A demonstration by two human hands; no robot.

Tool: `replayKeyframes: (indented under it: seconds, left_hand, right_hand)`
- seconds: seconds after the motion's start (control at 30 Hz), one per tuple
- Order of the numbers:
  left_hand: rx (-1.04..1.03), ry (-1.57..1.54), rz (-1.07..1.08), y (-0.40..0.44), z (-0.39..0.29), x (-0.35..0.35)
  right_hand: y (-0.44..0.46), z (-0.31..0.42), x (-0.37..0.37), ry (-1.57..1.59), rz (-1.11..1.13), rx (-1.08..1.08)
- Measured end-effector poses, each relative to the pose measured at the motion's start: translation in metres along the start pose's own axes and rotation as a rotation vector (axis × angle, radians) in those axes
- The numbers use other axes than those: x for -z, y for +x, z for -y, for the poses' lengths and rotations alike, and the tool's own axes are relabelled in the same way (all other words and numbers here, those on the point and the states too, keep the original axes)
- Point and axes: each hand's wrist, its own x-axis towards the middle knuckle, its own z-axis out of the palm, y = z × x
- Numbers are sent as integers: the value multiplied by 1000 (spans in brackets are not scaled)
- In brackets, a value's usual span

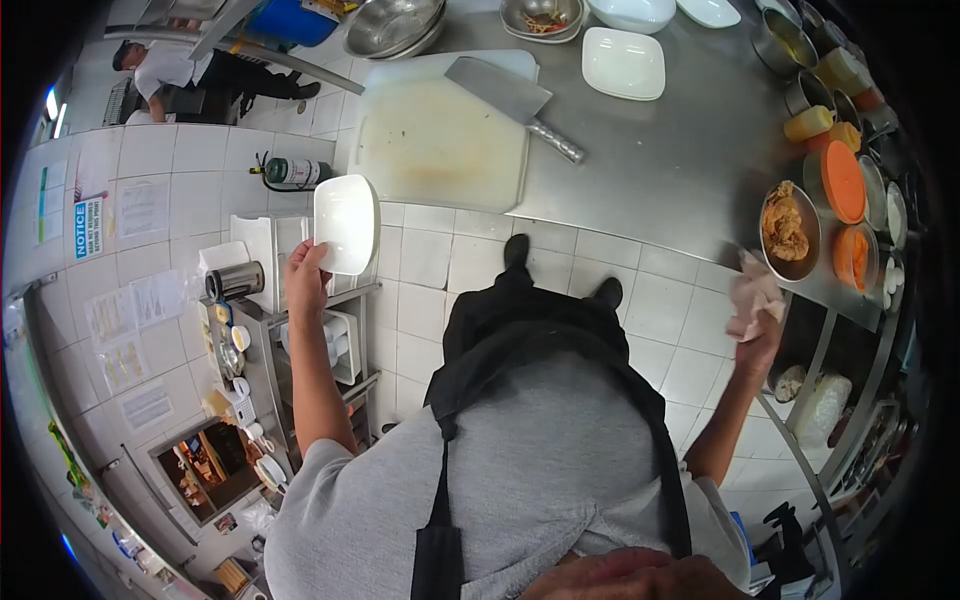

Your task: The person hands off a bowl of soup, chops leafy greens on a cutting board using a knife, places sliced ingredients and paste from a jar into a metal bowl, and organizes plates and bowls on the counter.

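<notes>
My left hand [306, 272] grips the near edge of a white rectangular dish [346, 225], thumb on top. The dish is held out over the floor, left of the counter, with its inside facing up. In my right hand [760, 340] is a crumpled pinkish cloth [754, 298], close to the counter's front right edge. Just beyond the cloth stands a metal bowl [808, 262] with fried, browned food [785, 224] in it. A cleaver [510, 98] lies across the white cutting board [440, 135], its handle pointing right onto the steel counter [640, 170].
Stacked white dishes [623, 64] and metal bowls [395, 28] line the back. Orange-filled containers [843, 182] and sauce bottles [808, 124] crowd the right. A fire extinguisher [292, 172] hangs on the left wall, above a shelf unit [300, 325]. Another person [190, 70] stands at far left.
</notes>
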Motion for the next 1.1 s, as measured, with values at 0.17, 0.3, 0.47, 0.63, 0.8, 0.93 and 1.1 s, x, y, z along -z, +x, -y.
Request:
replayKeyframes:
  seconds: [0.17, 0.3, 0.47, 0.63, 0.8, 0.93, 1.1]
  left_hand:
    - [1, -55, 14, 46, 17, 36]
    - [13, -83, 58, 93, 26, 86]
    - [12, -135, 38, 134, 40, 157]
    - [6, -242, -4, 145, 51, 218]
    - [-18, -257, -25, 163, 42, 248]
    - [-80, -242, 22, 177, 28, 275]
    - [-92, -219, 109, 200, 16, 248]
  right_hand:
    - [-46, 13, -244, 199, 290, 14]
    - [-24, -6, -442, -358, 316, 147]
    - [13, -128, -611, -1616, 66, 825]
    - [23, -214, -691, -1493, 209, 1186]
    - [-105, -250, -854, -1259, 968, 556]
    - [-103, -132, -867, -1431, 1107, 373]
    - [-17, -139, -822, -1590, 801, 453]
